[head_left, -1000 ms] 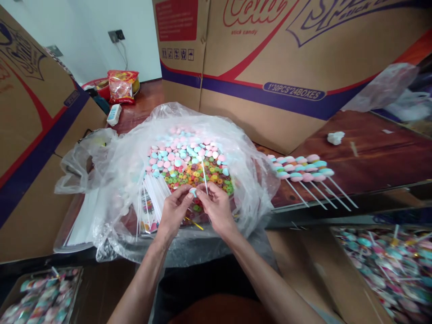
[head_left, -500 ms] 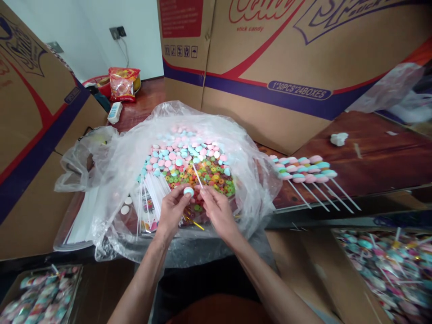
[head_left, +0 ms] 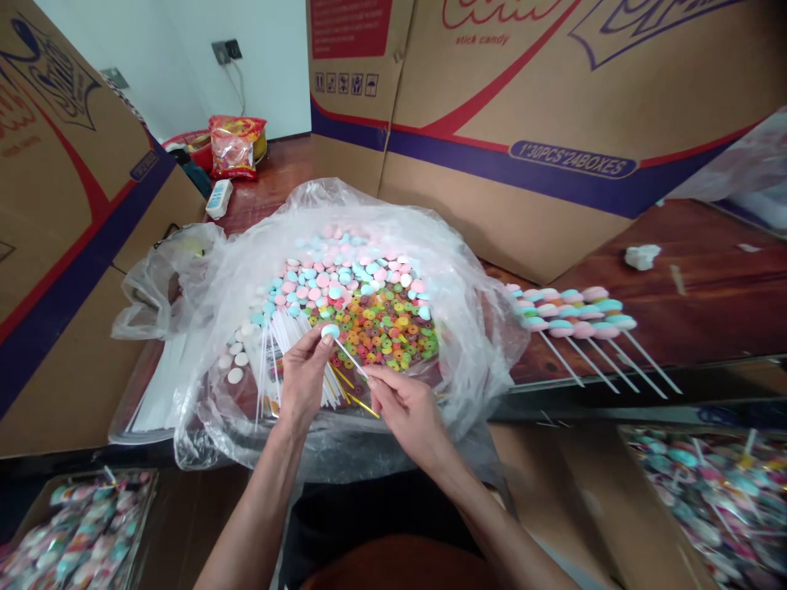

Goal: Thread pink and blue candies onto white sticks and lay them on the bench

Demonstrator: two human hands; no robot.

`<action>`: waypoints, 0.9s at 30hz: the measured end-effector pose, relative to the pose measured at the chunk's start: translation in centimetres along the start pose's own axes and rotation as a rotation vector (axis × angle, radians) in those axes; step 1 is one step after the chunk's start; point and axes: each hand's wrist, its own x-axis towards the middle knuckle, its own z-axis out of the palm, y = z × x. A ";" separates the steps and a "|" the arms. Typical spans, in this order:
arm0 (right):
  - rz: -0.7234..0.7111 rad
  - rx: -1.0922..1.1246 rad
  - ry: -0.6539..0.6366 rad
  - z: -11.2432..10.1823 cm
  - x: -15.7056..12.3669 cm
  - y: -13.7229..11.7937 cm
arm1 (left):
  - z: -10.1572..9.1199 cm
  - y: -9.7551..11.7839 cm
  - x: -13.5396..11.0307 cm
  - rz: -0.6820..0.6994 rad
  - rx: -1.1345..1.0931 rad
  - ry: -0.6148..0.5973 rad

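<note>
I see the blue candy (head_left: 330,331) now seated on the white stick (head_left: 350,358); my left hand (head_left: 302,378) pinches the candy, my right hand (head_left: 407,407) grips the stick's near end, above the open bag (head_left: 479,328).

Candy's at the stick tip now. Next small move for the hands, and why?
Probably push the white stick further into the blue candy. The left hand pinches the candy at its fingertips, the right hand grips the stick's lower end, and the stick's tip meets the candy. The finished lollipops on the table show candies seated on sticks.
</note>
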 end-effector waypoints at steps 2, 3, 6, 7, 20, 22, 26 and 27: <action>-0.013 -0.005 0.003 0.0 0.1 0.0 | -0.1 -0.1 0.0 -0.002 0.003 -0.007; -0.017 -0.006 0.003 0.0 0.1 0.0 | -0.2 -0.1 0.0 -0.003 0.004 -0.011; -0.017 -0.020 0.004 0.0 0.2 0.0 | -0.2 -0.2 0.0 0.015 0.030 -0.014; -0.018 -0.035 0.003 0.0 0.2 -0.1 | -0.2 -0.3 -0.1 0.036 0.056 -0.006; 0.148 0.233 -0.055 1.7 0.4 -1.4 | -0.1 0.4 -1.7 0.509 0.706 -0.037; 0.151 0.295 -0.017 2.4 0.3 -1.1 | -0.1 0.1 -1.9 0.515 0.719 -0.054; 0.154 0.363 0.033 2.9 0.6 -0.5 | 0.2 -0.3 -2.5 0.453 0.664 -0.103; 0.152 0.362 0.041 2.7 0.8 -0.4 | 0.3 -0.3 -2.7 0.427 0.636 -0.146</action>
